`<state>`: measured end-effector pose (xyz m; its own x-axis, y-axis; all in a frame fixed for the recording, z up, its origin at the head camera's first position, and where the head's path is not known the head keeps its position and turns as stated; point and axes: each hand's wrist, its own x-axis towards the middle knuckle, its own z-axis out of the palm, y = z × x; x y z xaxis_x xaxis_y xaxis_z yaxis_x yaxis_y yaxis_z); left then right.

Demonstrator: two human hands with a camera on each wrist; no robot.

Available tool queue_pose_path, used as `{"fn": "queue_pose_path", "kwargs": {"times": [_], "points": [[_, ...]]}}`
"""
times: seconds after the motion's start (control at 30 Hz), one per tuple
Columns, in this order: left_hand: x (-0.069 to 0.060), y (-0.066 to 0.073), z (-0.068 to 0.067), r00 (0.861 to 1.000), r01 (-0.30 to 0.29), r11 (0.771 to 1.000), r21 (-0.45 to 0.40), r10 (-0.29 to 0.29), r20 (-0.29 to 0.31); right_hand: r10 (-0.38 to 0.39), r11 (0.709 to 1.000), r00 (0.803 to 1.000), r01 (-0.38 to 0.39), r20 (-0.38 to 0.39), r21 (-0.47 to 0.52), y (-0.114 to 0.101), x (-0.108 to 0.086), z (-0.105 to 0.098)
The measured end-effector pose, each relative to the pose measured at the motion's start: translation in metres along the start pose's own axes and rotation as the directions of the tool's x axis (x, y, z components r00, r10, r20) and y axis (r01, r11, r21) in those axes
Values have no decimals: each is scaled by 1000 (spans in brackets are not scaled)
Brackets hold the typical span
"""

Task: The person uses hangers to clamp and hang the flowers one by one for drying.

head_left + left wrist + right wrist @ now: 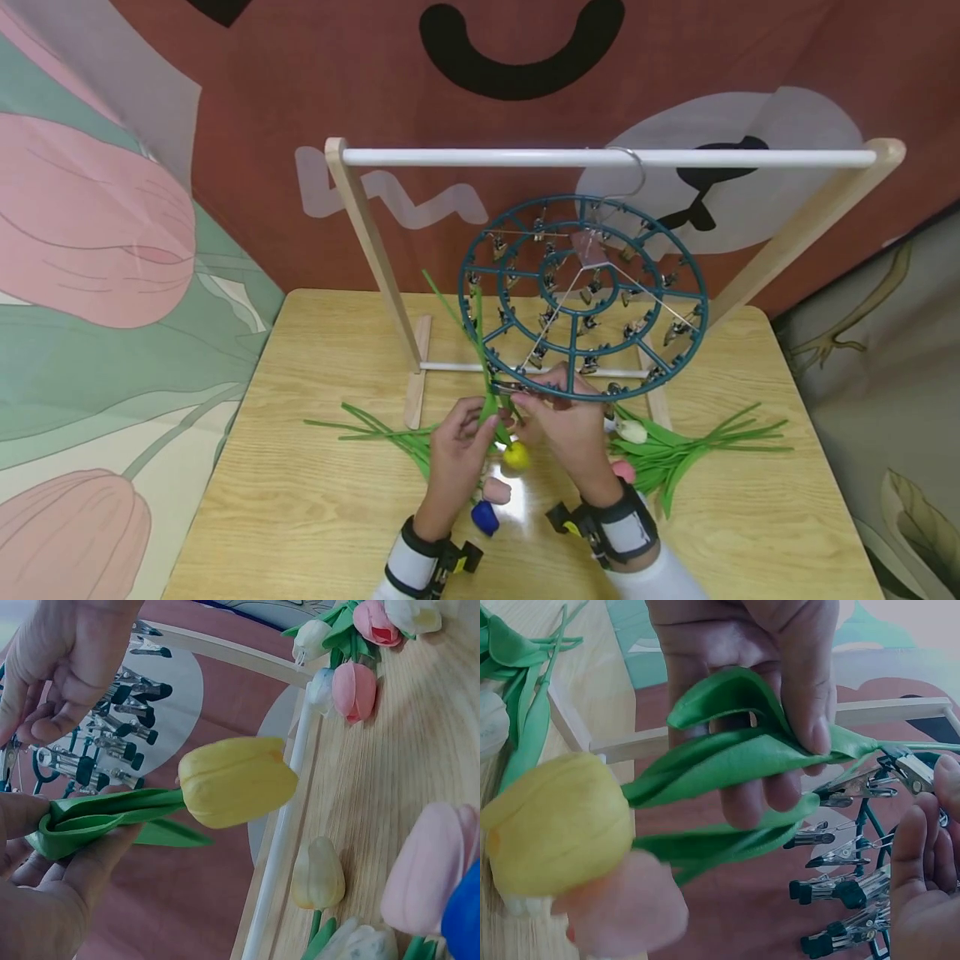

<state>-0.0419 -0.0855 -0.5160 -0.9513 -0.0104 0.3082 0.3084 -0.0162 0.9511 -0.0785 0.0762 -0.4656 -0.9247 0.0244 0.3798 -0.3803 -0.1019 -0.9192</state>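
Observation:
My left hand (453,446) holds a yellow tulip (515,456) by its green leaves (735,761), its bloom hanging downward. In the right wrist view, a metal clip (915,771) sits at the tulip's stem, and my right hand (930,877) pinches that clip. The clip belongs to a round teal hanger (573,354) with several clips around its rings. Beside the yellow bloom in the right wrist view is a blurred pink tulip (634,907); its leaves run up toward another clip. Whether the jaws close on the yellow tulip's stem is hard to see.
The hanger hooks over the white bar of a wooden rack (465,158). A bunch of tulips (675,450) lies right on the table (300,517). More green stems (375,429) lie left. A blue tulip (485,517) is near the table's middle. Patterned cloth (262,108) hangs behind.

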Motion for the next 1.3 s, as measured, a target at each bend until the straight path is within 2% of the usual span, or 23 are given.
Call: {"fn": "queue_pose_path", "kwargs": {"times": [0.13, 0.3, 0.57, 0.7, 0.9, 1.0, 1.13, 1.2, 1.3], "points": [[-1, 0, 2, 1000, 8, 1000, 1, -8, 3, 4, 1000, 1000, -5, 7, 30, 2, 0, 1], [-1, 0, 3, 1000, 8, 1000, -4, -8, 8, 15, 1000, 1000, -15, -4, -12, 3, 0, 2], [-1, -1, 5, 1000, 12, 1000, 22, -12, -9, -18, 998, 1000, 18, 3, -62, 6, 1, 1], [-1, -2, 5, 1000, 25, 999, 30, -25, -7, 13, 999, 1000, -13, 15, -38, 6, 2, 2], [0, -3, 4, 999, 50, 997, 60, -49, -24, 113, 993, 993, -112, 35, -28, 9, -4, 4], [1, -4, 3, 998, 58, 996, 72, -56, -29, 150, 987, 986, -145, 77, -68, 13, -9, 4], [2, -6, 2, 999, 45, 996, 82, -43, -31, 231, 960, 964, -204, 129, -193, 17, -17, 2], [2, -7, 2, 999, 40, 995, 93, -37, -36, 258, 934, 954, -206, 151, -291, 19, -21, 0], [2, -8, 1, 999, 30, 991, 127, -25, -43, 265, 888, 945, -162, 191, -429, 24, -28, -7]]}}
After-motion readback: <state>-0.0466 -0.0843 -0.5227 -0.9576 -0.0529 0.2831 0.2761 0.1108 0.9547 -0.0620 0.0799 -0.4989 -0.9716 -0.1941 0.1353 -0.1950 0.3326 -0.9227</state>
